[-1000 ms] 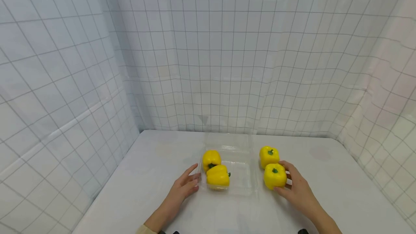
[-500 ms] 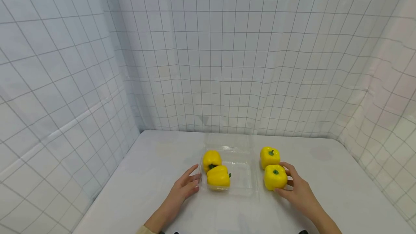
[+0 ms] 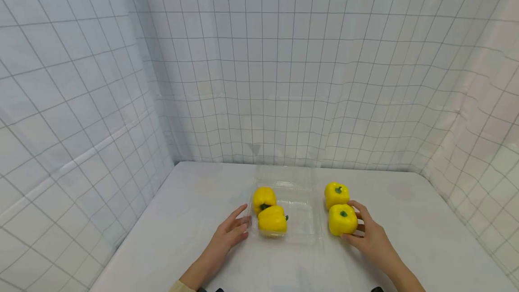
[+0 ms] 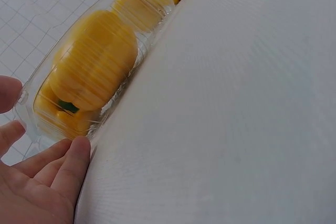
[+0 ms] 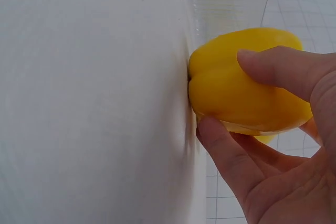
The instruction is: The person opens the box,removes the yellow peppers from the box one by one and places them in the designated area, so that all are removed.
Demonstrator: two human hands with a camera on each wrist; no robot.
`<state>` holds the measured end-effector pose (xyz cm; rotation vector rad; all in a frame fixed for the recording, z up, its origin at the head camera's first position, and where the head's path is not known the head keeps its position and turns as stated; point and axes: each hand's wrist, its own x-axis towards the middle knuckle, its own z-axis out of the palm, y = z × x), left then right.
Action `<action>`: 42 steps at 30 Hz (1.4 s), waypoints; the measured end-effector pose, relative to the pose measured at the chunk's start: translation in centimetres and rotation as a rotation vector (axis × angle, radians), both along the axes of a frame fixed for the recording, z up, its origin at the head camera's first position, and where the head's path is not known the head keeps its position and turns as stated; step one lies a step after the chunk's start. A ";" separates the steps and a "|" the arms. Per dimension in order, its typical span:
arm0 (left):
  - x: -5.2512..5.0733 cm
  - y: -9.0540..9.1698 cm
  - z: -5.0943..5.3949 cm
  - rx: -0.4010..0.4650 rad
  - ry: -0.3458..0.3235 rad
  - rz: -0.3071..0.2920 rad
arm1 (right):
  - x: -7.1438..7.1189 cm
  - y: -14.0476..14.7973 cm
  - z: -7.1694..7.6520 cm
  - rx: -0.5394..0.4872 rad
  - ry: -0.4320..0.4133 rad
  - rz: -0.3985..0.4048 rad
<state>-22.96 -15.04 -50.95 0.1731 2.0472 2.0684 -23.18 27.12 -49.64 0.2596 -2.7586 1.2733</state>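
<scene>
Left hand (image 3: 228,234) spread loosely against clear box (image 3: 302,220); right hand (image 3: 372,234) pinching near right pepper (image 3: 340,221), apparently grasp step; next move likely calls for lift, then left into box

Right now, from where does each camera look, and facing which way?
Head: worn there, facing forward and down at the table; left hand and right hand show.
Left wrist: worn there, facing the clear container; left hand shows.
Right wrist: worn there, facing the gripped yellow pepper; right hand shows.
Head and right wrist share that pepper.
</scene>
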 end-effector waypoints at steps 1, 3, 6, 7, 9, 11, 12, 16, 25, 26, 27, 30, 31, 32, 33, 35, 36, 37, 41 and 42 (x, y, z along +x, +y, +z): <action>0.0 0.0 0.0 0.001 -0.001 -0.002 | 0.0 0.0 0.0 0.001 0.004 0.003; -0.1 0.0 0.0 0.002 -0.002 -0.007 | 0.0 -0.1 0.1 0.001 0.010 0.006; -0.2 -0.1 0.0 0.002 0.001 -0.012 | 0.0 -0.1 0.1 0.006 0.013 0.006; -0.3 -0.1 -0.1 0.002 -0.001 -0.012 | 0.0 -0.2 0.1 0.008 0.012 0.002; -0.3 -0.1 -0.1 0.001 -0.002 -0.011 | 0.0 -0.2 0.1 0.008 0.009 -0.005; -0.3 -0.2 -0.2 0.002 -0.010 -0.006 | -0.1 -0.3 0.1 0.005 0.002 -0.009; -0.4 -0.2 -0.2 0.002 -0.012 -0.005 | -0.1 -0.4 0.0 0.002 -0.001 -0.011; -0.5 -0.4 -0.4 0.005 -0.016 -0.004 | -0.1 -0.5 0.0 -0.010 -0.009 -0.020; -0.6 -0.4 -0.4 0.007 -0.018 -0.013 | -0.1 -0.7 0.0 -0.011 0.015 -0.025; -0.7 -0.4 -0.4 0.006 -0.019 -0.014 | -0.1 -0.7 0.0 -0.009 0.015 -0.025; -0.7 -0.3 -0.4 0.004 -0.020 -0.014 | -0.1 -0.7 0.0 -0.008 0.014 -0.026; -0.6 -0.3 -0.4 0.000 -0.021 -0.012 | 0.0 -0.8 0.1 -0.005 0.009 -0.028; -0.6 -0.3 -0.3 -0.002 -0.021 -0.011 | 0.0 -0.8 0.2 -0.002 0.007 -0.028; -0.6 -0.3 -0.3 -0.002 -0.021 -0.011 | 0.1 -0.7 0.2 0.001 0.009 -0.028; -0.5 -0.3 -0.3 -0.003 -0.021 -0.011 | 0.1 -0.7 0.3 0.007 0.013 -0.028; -0.5 -0.2 -0.3 -0.004 -0.019 -0.012 | 0.3 -0.7 0.4 0.021 0.026 -0.025; -0.5 -0.2 -0.3 -0.003 -0.016 -0.013 | 0.3 -0.6 0.5 0.029 0.035 -0.023; -0.5 -0.2 -0.3 -0.003 -0.016 -0.012 | 0.4 -0.5 0.6 0.038 0.044 -0.023; -0.4 -0.2 -0.2 -0.002 -0.013 -0.009 | 0.6 -0.4 1.0 0.065 0.071 -0.013; -0.4 -0.2 -0.2 0.000 -0.012 -0.008 | 0.6 -0.3 1.1 0.068 0.074 -0.010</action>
